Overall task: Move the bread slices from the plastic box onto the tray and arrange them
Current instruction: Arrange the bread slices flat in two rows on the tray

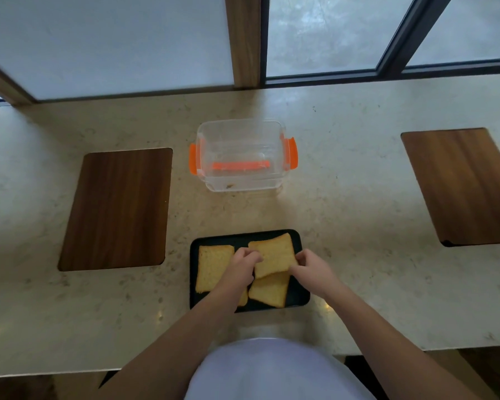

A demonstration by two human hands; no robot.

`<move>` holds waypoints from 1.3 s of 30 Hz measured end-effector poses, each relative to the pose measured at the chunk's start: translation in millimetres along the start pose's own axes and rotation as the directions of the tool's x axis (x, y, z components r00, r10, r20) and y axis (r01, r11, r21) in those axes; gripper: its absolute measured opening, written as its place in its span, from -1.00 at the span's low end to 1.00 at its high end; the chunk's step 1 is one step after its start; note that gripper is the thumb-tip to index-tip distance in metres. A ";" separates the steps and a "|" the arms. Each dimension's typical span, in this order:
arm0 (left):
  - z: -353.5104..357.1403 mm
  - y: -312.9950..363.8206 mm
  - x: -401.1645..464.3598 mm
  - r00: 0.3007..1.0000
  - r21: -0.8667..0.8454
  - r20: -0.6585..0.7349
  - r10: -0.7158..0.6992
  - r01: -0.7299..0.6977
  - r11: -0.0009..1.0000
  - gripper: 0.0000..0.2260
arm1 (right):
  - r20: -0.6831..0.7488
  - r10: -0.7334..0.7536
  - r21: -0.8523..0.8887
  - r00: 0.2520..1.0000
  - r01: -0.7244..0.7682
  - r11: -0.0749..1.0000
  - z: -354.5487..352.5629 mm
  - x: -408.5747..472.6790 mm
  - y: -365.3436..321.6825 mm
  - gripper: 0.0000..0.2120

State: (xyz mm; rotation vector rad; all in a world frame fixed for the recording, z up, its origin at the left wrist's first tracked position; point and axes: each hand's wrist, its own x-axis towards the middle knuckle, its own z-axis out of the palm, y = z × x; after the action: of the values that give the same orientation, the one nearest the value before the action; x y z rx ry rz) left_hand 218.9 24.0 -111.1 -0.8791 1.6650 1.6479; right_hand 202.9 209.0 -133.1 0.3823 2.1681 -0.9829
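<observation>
Both forearms reach forward from the bottom of the view over the near edge of the surface (344,215), hands meeting over the black tray (300,298). Left hand (241,265) knuckles up, fingers curled down, pinching the left edge of the upper-right bread slice (274,254). Right hand (311,265) curled too, fingertips closed on the right edge of that same slice. This slice sits tilted, its far corner reaching the tray's back rim, its near edge overlapping a second slice (270,290) lying below it in the tray's near right part. A third slice (212,267) lies flat in the left half of the tray, partly covered by the left wrist; whether another slice is under the forearm cannot be told. Clear plastic box (240,157) with orange latches stands well apart behind the tray, lid off, no bread visible inside, only a small brown crumb at the near left corner. Dark wooden board (116,209) to the left and another wooden board (462,186) to the right, both well clear of the tray. Open bare surface lies between tray and box and on both sides of the tray. Windows run along the far edge.
</observation>
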 end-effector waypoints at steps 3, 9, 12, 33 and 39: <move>4.7 -2.1 -3.0 0.999 0.086 0.032 0.020 -0.022 0.996 -0.72 | 0.014 0.044 -0.026 0.999 -0.044 0.999 -2.6 -6.0 7.3 -0.80; -0.3 0.0 -6.9 0.997 0.056 0.005 0.082 -0.082 0.995 -0.71 | -0.027 -0.024 -0.050 0.999 0.023 0.998 -6.0 -3.2 -2.7 -0.85; -12.7 5.3 -9.2 0.991 0.039 -0.061 0.120 -0.118 0.992 -0.73 | -0.021 -0.079 -0.071 0.997 0.078 0.994 -6.2 0.7 -17.7 -0.77; -12.6 -22.4 -64.0 0.977 -0.366 -0.052 -0.208 0.175 0.914 -0.82 | 0.004 -0.232 -0.359 0.973 0.218 0.908 9.2 14.1 -24.3 -0.59; 7.9 -19.6 -45.1 0.913 -0.510 0.048 -0.405 0.371 0.776 -0.44 | 0.092 -0.263 -0.502 0.960 0.273 0.821 10.4 11.7 -17.9 -0.52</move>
State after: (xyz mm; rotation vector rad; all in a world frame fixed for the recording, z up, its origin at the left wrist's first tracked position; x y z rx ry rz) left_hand 260.9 33.2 -85.9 -1.4417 0.9778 1.7899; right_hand 190.4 189.1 -136.6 -0.1952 2.3995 -0.5035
